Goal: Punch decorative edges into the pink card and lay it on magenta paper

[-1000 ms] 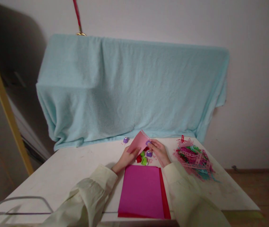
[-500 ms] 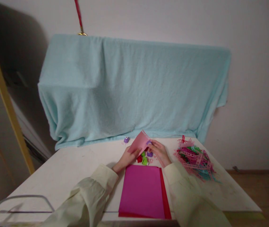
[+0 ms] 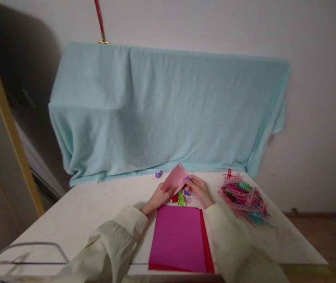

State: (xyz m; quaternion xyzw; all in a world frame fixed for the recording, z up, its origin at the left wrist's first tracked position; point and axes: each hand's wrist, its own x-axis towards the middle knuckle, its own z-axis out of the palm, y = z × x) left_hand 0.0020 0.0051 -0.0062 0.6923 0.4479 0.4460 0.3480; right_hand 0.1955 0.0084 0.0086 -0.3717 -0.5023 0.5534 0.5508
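Observation:
My left hand (image 3: 157,197) is closed on a sheet of pink paper (image 3: 172,178), held tilted above the table. A row of small punched holes runs along the paper's far right edge. At that edge my right hand (image 3: 200,189) grips a small purple craft punch (image 3: 187,178), mostly covered by the fingers. Under the paper and between my hands lie more punches: a green one (image 3: 181,201), a red one (image 3: 174,198) and a purple one (image 3: 187,192). Another purple punch (image 3: 158,173) stands apart near the towel.
A stack of magenta and red paper (image 3: 177,237) lies nearest me on the white table (image 3: 97,212). To the right is a heap of punched paper strips (image 3: 244,198). A light blue towel (image 3: 168,106) hangs behind. A grey metal bar (image 3: 32,244) is at lower left.
My right hand's fingers have shifted slightly around the purple punch, which shows less now. Both hands and the pink paper otherwise stay nearly in place.

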